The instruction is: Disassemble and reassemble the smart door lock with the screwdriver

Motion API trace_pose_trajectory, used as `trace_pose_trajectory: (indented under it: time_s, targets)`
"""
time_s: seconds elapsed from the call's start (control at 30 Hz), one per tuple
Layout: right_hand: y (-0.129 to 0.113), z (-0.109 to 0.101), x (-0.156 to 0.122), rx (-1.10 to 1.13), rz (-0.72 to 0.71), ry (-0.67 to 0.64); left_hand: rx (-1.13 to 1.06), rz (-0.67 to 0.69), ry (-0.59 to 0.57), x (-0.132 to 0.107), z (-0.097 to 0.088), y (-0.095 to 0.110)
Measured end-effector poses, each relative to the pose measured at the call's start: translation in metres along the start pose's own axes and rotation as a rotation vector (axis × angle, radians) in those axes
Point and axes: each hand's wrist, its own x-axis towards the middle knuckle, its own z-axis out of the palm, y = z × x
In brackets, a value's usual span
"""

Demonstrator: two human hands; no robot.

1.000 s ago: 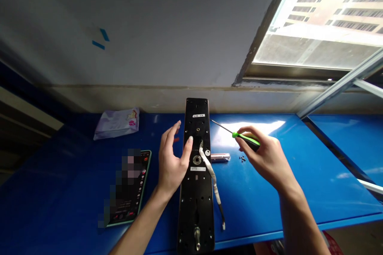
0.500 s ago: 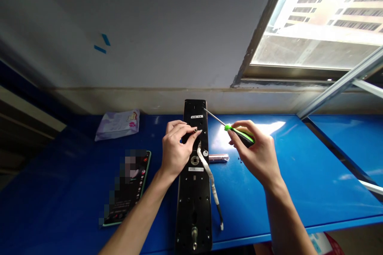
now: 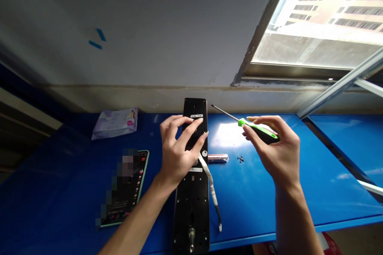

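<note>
A long black lock panel (image 3: 191,203) lies lengthwise in front of me on the blue table, with white labels, screw holes and a metal spindle (image 3: 192,239) at its near end. Over its upper half is my left hand (image 3: 179,149), fingers spread and thumb apart, with nothing visible between them. A cable in white wrap (image 3: 212,185) comes from under that hand and hangs off the panel's right side. My right hand (image 3: 273,147) grips a screwdriver (image 3: 259,129) by its green-and-black handle. The screwdriver's tip points up-left, clear of the panel.
Several small dark screws (image 3: 240,159) lie right of the panel, near a shiny pinkish cylinder (image 3: 218,158). At left are a phone (image 3: 125,191) and a pale purple packet (image 3: 115,123). A metal frame (image 3: 338,83) stands at right, by the window (image 3: 314,48).
My right hand has moved right with the screwdriver, taking its tip away from the panel. My left fingers have spread from a pinch around a small brass-coloured piece, which I no longer see in them.
</note>
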Motion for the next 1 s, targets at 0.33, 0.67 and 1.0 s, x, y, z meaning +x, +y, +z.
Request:
trace_pose_trajectory:
  time_s: [0.33,0.67,1.0]
  targets:
    - [0.009,-0.022,0.009,0.083,-0.079,0.379,-0.274,0.094,-0.686,0.033,0.024,0.045]
    - [0.047,-0.046,0.011,-0.240,-0.133,0.312,0.023,0.286,-1.237,0.028,0.069,0.047]
    - [0.064,-0.038,0.002,-0.214,-0.172,0.153,0.048,0.367,-1.370,0.013,0.081,0.057]
